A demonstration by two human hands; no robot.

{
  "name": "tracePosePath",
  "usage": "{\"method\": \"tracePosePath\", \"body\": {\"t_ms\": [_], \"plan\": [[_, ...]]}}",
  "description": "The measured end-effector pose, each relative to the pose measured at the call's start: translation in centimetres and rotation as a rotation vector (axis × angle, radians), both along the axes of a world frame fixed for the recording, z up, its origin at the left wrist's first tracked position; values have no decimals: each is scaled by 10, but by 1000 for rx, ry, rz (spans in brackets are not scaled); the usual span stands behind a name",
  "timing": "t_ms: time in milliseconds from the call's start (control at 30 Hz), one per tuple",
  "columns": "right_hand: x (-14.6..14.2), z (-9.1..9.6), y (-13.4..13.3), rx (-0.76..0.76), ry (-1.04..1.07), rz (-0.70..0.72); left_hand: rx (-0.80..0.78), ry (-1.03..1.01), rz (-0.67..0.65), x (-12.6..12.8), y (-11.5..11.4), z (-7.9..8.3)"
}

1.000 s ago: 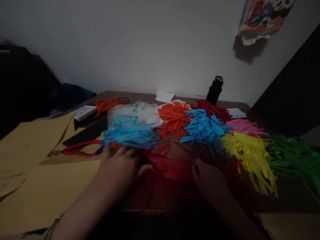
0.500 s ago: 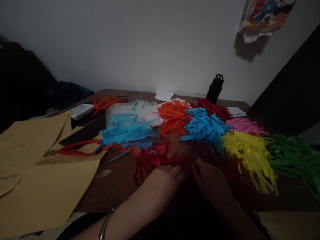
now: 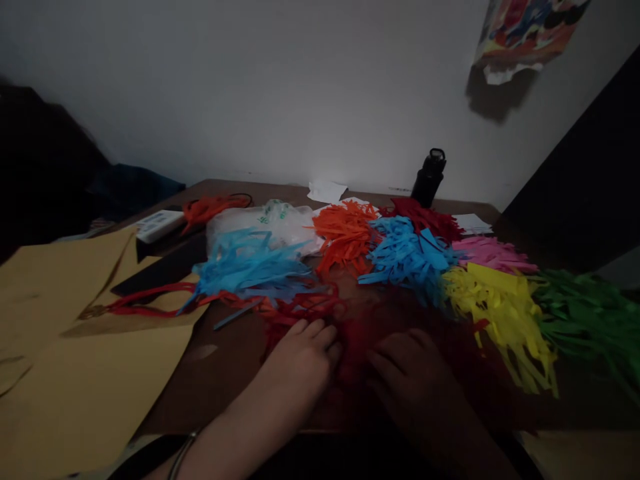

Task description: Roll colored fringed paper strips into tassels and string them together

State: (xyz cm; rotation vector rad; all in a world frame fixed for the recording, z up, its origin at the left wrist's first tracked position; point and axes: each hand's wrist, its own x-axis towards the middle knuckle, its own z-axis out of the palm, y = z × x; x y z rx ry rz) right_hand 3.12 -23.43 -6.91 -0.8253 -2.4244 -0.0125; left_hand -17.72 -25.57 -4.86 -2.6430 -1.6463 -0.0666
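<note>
Dark red fringed strips (image 3: 357, 333), perhaps paper or fabric, lie in the dim middle front of the table. My left hand (image 3: 311, 350) is closed on their left part, its fingers curled and their tips hidden. On the other side of the strips, my right hand (image 3: 407, 363) bends its fingers inward over them, dark and slightly blurred. Just beyond lies a blue fringe bundle (image 3: 255, 263), tied to a red braided cord (image 3: 150, 300) that runs left to a gold-coloured end. An orange bundle (image 3: 345, 230) and another blue bundle (image 3: 407, 253) sit behind my hands.
Yellow (image 3: 505, 307), green (image 3: 590, 320) and pink (image 3: 495, 253) fringe bundles spread to the right. A black bottle (image 3: 429, 177) stands at the back by the wall. Brown paper (image 3: 100, 380) covers the left side; a clear plastic bag (image 3: 270, 220) lies behind the blue fringe.
My hands have moved slightly apart; the left has shifted left with its wrist bracelet, and the right has turned so its fingers face left. Red strips between them have shifted.
</note>
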Motion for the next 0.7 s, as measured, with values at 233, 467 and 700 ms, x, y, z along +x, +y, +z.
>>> {"method": "tracePosePath", "body": {"t_ms": [233,467,700], "plan": [[-4,-16,-1,58,1,-35,-31,-171,-44,2,-7,8],[-1,-12,-8,142,43,-78,56,-33,164,-33,5,20],[0,-18,-11,188,18,-80,419,-195,72,-20,-9,30]]}}
